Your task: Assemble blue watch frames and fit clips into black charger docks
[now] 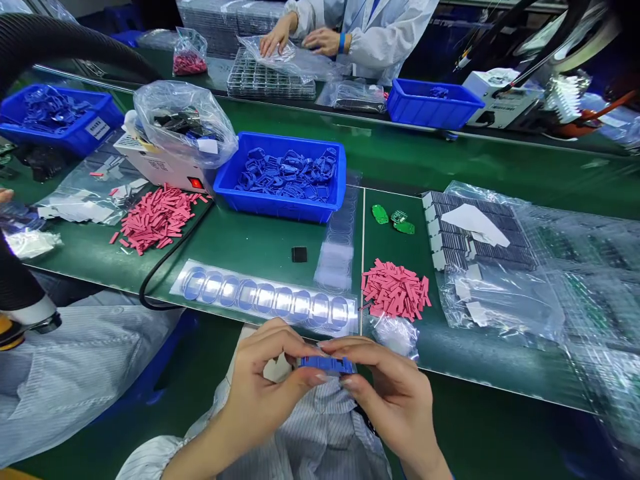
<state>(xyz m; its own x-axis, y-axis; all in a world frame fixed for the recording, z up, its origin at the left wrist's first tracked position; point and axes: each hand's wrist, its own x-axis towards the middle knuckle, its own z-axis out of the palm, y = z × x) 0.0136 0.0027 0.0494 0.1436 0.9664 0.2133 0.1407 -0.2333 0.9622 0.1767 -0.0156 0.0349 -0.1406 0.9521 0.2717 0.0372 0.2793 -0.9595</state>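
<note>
Low in the head view, my left hand (265, 393) and my right hand (395, 400) pinch a small blue plastic part (327, 364) between thumbs and fingers, one hand at each end. Its middle shows between my fingertips, and its underside is hidden. A small white piece (277, 368) lies just beside my left fingers. Beyond my hands, a strip of clear blister tray (265, 298) with oval cavities lies on the green workbench (240, 243). A heap of pink strips (396, 289) lies beyond my right hand.
A blue bin of blue plastic parts (283, 177) stands ahead, beside a second pink heap (156, 218) and a white machine (160, 163) under a clear bag. Bagged trays (475, 233) lie right. Across the far bench, a co-worker's hands (300, 40) handle a plastic bag. A person's striped sleeve (75, 373) shows at left.
</note>
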